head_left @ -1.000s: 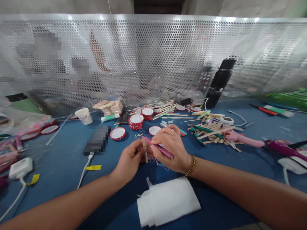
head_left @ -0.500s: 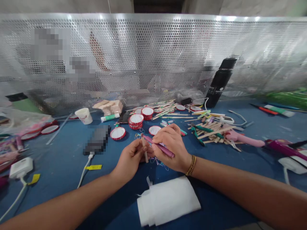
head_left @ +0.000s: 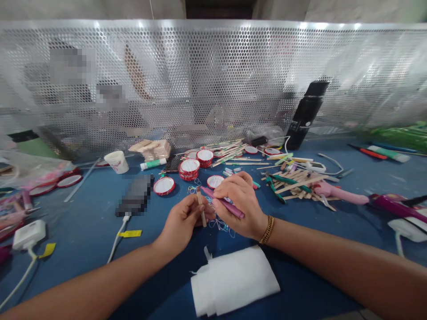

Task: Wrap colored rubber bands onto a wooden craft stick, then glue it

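Note:
Between the fingers of my left hand (head_left: 183,218) a short wooden craft stick (head_left: 199,196) is pinched nearly upright, and its top end looks reddish. My right hand (head_left: 243,202) grips a pinkish-purple marker pen (head_left: 233,210) like a writing tool. The marker's tip points at the upper end of the stick, with a small gap between them. Beneath and behind both hands lie small pastel rubber bands (head_left: 222,226) on the blue table. A folded white cloth (head_left: 235,280) rests in front of me.
Red-rimmed round tins (head_left: 189,166) stand behind my hands. To the right are a pile of wooden sticks (head_left: 300,184), a pink tool (head_left: 343,193) and a black bottle (head_left: 305,118). A phone (head_left: 135,195), a paper cup (head_left: 116,162) and cables lie left. A perforated metal screen (head_left: 213,80) closes the back.
My right hand and the marker have shifted slightly right, so the tip is farther from the stick. My left hand keeps the stick in nearly the same spot.

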{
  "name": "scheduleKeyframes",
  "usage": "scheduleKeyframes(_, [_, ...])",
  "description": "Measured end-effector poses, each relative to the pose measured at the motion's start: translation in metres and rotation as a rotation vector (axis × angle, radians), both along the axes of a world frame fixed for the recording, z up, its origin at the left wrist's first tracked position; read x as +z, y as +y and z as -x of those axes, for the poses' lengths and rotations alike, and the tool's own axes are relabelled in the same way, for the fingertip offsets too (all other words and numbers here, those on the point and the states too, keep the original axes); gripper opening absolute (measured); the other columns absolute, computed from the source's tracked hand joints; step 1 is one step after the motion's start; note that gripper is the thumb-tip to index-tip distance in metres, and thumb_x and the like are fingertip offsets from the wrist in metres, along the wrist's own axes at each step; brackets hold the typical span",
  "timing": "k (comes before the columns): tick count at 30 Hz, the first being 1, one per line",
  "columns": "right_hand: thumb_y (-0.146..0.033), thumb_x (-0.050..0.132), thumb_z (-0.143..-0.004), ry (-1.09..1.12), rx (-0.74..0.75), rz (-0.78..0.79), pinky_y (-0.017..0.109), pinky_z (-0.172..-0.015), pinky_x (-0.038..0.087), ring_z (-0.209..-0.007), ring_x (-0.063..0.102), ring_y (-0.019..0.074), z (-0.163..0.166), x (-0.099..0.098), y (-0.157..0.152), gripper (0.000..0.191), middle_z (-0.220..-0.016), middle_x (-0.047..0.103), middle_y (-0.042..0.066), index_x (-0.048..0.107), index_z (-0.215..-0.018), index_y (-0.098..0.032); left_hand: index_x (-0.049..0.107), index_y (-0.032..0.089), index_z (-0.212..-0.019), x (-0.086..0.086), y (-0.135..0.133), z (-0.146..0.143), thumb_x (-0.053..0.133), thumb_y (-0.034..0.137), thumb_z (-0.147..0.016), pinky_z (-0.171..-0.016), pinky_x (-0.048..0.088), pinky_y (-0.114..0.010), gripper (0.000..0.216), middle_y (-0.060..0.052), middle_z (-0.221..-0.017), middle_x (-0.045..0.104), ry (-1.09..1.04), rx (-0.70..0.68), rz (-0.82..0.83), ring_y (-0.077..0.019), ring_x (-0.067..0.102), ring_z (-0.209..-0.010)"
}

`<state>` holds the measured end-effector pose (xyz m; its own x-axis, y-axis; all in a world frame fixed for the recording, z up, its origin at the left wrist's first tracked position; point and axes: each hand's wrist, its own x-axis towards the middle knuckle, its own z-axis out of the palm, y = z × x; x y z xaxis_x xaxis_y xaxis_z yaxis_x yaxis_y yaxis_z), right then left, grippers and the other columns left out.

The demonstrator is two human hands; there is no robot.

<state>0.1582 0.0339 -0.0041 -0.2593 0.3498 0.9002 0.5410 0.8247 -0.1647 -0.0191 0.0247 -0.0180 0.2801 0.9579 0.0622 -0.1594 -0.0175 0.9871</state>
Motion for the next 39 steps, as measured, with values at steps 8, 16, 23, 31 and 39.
scheduleKeyframes(8, [-0.019, 0.060, -0.084, -0.019, 0.012, 0.004, 0.043, -0.090, 0.037, -0.087, 0.063, 0.0184, -0.0001, 0.0000, 0.0004, 0.007, -0.081, 0.069, -0.002, 0.055, -0.085, -0.024, 0.062, 0.018, -0.086, -0.0008, -0.0003, 0.0003, 0.075, 0.039, -0.079, -0.070, 0.058, -0.026, 0.026, 0.000, -0.081, 0.070, 0.007, 0.003, -0.003, -0.0133, 0.066, -0.070])
scheduleKeyframes(16, [-0.020, 0.061, -0.084, -0.043, 0.022, -0.009, 0.044, -0.092, 0.036, -0.089, 0.064, 0.0187, 0.0002, -0.0017, 0.0006, 0.008, -0.081, 0.069, -0.003, 0.055, -0.086, -0.025, 0.063, 0.018, -0.088, 0.0010, -0.0005, -0.0005, 0.075, 0.039, -0.079, -0.064, 0.055, -0.022, 0.026, 0.000, -0.080, 0.069, 0.013, -0.001, -0.018, -0.0114, 0.064, -0.066])
scheduleKeyframes(23, [-0.018, 0.060, -0.083, -0.013, 0.013, -0.014, 0.043, -0.089, 0.038, -0.085, 0.063, 0.0179, 0.0003, -0.0003, 0.0010, 0.008, -0.079, 0.069, -0.003, 0.055, -0.084, -0.024, 0.061, 0.018, -0.083, 0.0005, -0.0012, -0.0003, 0.075, 0.040, -0.078, -0.070, 0.057, -0.026, 0.027, 0.000, -0.081, 0.070, -0.001, -0.005, -0.002, -0.0138, 0.067, -0.071])
scheduleKeyframes(31, [-0.019, 0.060, -0.083, -0.042, 0.013, 0.003, 0.044, -0.092, 0.036, -0.088, 0.063, 0.0186, -0.0007, -0.0023, 0.0010, 0.007, -0.081, 0.069, -0.003, 0.055, -0.085, -0.025, 0.063, 0.018, -0.087, 0.0025, -0.0015, -0.0014, 0.076, 0.040, -0.078, -0.067, 0.057, -0.026, 0.027, -0.001, -0.083, 0.072, 0.006, 0.011, -0.006, -0.0141, 0.067, -0.069])
scheduleKeyframes(39, [-0.019, 0.061, -0.082, -0.051, 0.026, 0.023, 0.043, -0.093, 0.036, -0.090, 0.063, 0.0185, -0.0009, -0.0038, 0.0020, 0.009, -0.080, 0.069, -0.004, 0.056, -0.085, -0.026, 0.064, 0.018, -0.087, 0.0040, -0.0022, -0.0018, 0.076, 0.041, -0.077, -0.067, 0.057, -0.028, 0.028, -0.003, -0.087, 0.073, 0.011, 0.012, -0.016, -0.0166, 0.069, -0.071])
